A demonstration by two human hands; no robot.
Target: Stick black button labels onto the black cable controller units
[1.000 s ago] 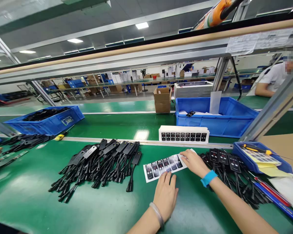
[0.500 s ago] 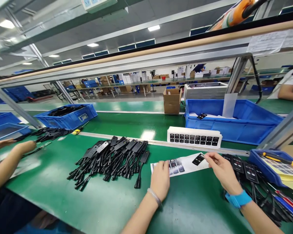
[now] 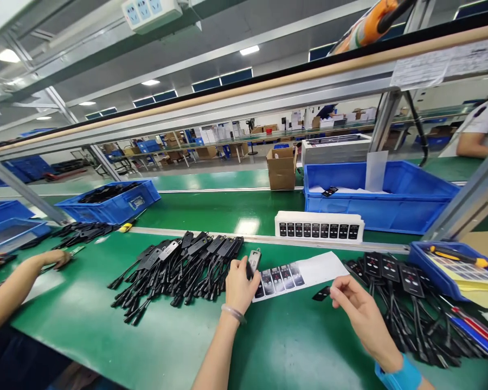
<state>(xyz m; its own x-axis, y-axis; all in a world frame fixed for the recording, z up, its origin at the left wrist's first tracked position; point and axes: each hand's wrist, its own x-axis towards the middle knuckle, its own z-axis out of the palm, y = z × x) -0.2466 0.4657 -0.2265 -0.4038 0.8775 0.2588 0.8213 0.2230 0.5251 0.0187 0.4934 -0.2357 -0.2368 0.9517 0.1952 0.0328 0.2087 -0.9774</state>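
Label strip [image 3: 323, 268] lies slantwise on the green worktop [image 3: 174, 352], between the two cable piles. The worktop is the largest thing, and it runs across the whole scene. At the far right stands the large blue bin [image 3: 374, 212], with white sheets inside; at the far left is another blue bin [image 3: 146, 196], filled with black pieces. The left cable pile [image 3: 179, 271] spreads with its black units toward the far side, and the right cable pile [image 3: 410, 319] lies near the small blue tray [image 3: 417, 262], where a yellow-black screwdriver [image 3: 457, 256] rests. At the left side, another person's hand [image 3: 59, 259] is over the worktop. A white block [image 3: 319, 238] stands beyond the strip, with black labels in a row on its front.

The left hand [image 3: 239, 284] is at the left end of the strip. Its grip is narrow, closed around a grey-faced unit [image 3: 254, 260], whose lower part is hidden by the fingers. The right hand [image 3: 355, 309] is just beside the right end of the strip; its grip is a narrow pinch on the corner of a small black label [image 3: 321, 294], held on the near side of the strip.
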